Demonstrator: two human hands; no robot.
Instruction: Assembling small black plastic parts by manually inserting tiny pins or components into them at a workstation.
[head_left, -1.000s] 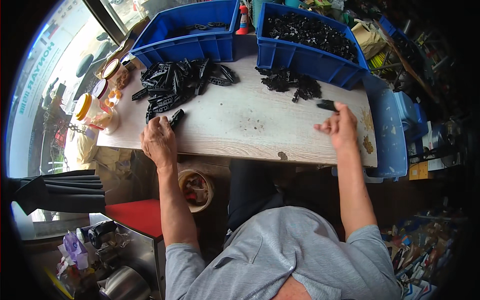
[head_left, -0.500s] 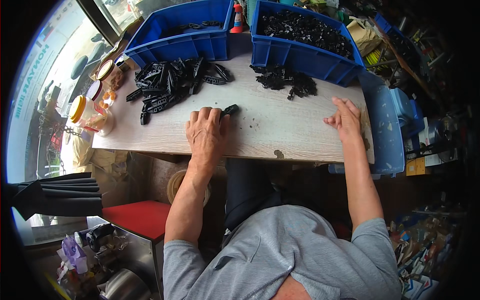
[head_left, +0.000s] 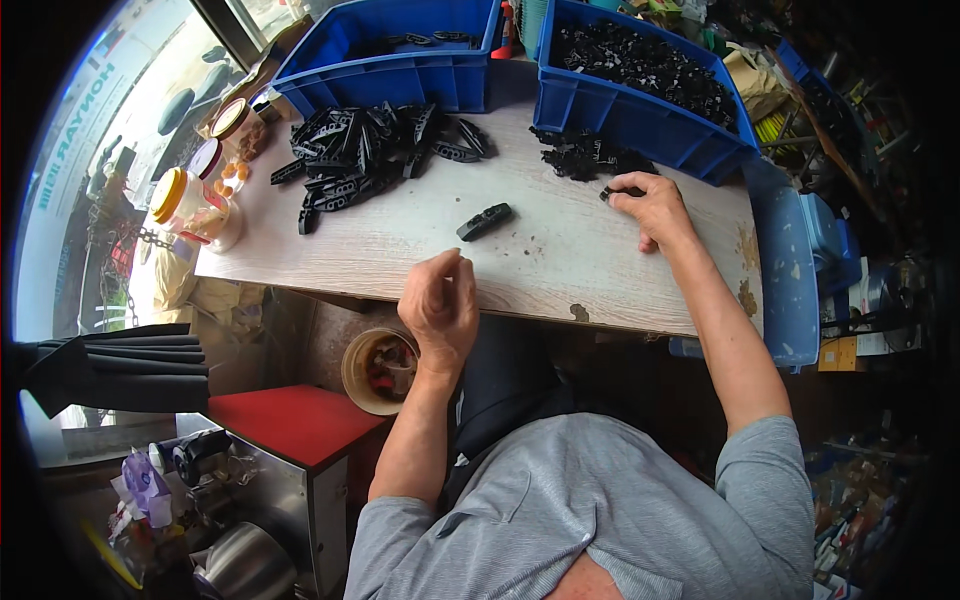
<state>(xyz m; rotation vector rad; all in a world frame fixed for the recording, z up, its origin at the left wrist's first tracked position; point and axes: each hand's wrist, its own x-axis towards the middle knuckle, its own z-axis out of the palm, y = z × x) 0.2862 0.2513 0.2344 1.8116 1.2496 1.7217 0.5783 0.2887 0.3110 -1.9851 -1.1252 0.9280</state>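
A single long, narrow black piece (head_left: pixel 485 222) lay slanted mid-tabletop (head_left: pixel 420 260), its near end to the left and far end to the right, just beyond the left hand (head_left: pixel 440 300) and apart from it. A small black part (head_left: pixel 605 194) sat pinched between the thumb and forefinger of the right hand (head_left: pixel 655 208). Similar long pieces (head_left: pixel 350 155) lay heaped far left; small dark parts (head_left: pixel 585 156) clustered far right.
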